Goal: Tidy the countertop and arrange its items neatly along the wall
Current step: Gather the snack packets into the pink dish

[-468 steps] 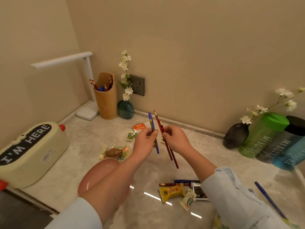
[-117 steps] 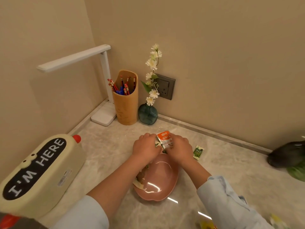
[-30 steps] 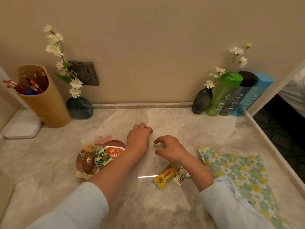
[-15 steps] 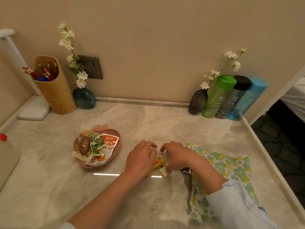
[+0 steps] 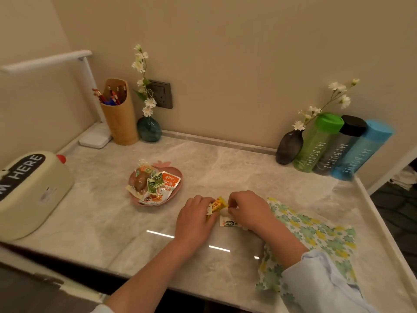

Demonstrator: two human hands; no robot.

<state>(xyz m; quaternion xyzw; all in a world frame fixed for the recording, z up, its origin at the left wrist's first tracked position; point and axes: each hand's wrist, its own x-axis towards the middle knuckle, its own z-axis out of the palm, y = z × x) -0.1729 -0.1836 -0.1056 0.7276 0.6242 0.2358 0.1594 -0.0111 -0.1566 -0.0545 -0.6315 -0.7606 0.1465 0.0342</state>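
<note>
My left hand (image 5: pixel 194 219) holds a small yellow snack packet (image 5: pixel 217 204) near the middle of the marble countertop (image 5: pixel 225 168). My right hand (image 5: pixel 249 210) is right beside it with curled fingers, pinching at the packet's far end. A white sachet (image 5: pixel 228 222) lies on the counter under my right hand. A pink fruit-shaped dish (image 5: pixel 174 193) with several snack packets (image 5: pixel 155 185) sits to the left. A floral green cloth (image 5: pixel 316 236) lies at the right, under my right forearm.
Along the wall stand a wooden pen holder (image 5: pixel 119 118), a teal flower vase (image 5: pixel 149 129), a dark vase (image 5: pixel 290 146) and green (image 5: pixel 316 143), grey (image 5: pixel 338 150) and blue bottles (image 5: pixel 358 152). A white desk lamp (image 5: pixel 94 138) and a cream box (image 5: pixel 29 193) occupy the left.
The view has shifted so the left corner shows again. My left hand has lifted the yellow packet slightly and my right hand has closed on its end.
</note>
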